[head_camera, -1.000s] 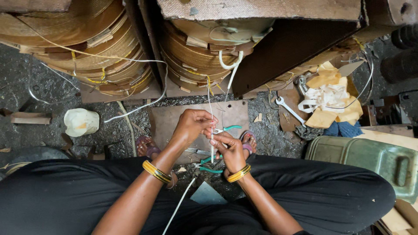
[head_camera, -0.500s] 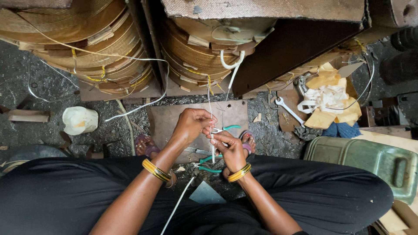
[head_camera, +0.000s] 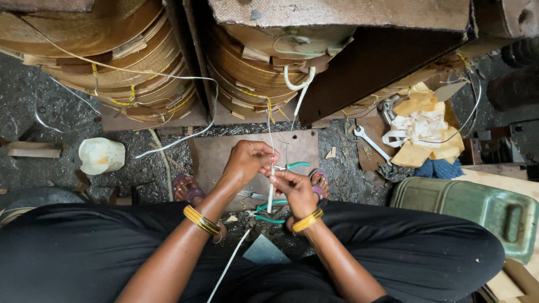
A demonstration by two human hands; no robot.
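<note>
My left hand [head_camera: 248, 161] and my right hand [head_camera: 293, 188] meet over a brown board [head_camera: 213, 157] on the ground. Both pinch a thin white wire [head_camera: 270, 193] that runs up to the coils and down between my knees. Each wrist wears yellow bangles [head_camera: 201, 220]. Green-handled pliers [head_camera: 269, 206] lie under my hands, a second green handle [head_camera: 297, 165] shows just beyond my right hand. My sandalled feet [head_camera: 188, 188] rest on either side of the board.
Two large copper-coloured wound coils [head_camera: 112, 62] stand ahead, with a dark panel [head_camera: 370, 67] to their right. A white cup [head_camera: 101, 155] lies left, a spanner [head_camera: 370, 143] and crumpled yellow-white paper [head_camera: 426, 132] right. A green jerrycan [head_camera: 477, 210] lies by my right knee.
My hands stay together on the wire with only small finger shifts. The view has tipped slightly.
</note>
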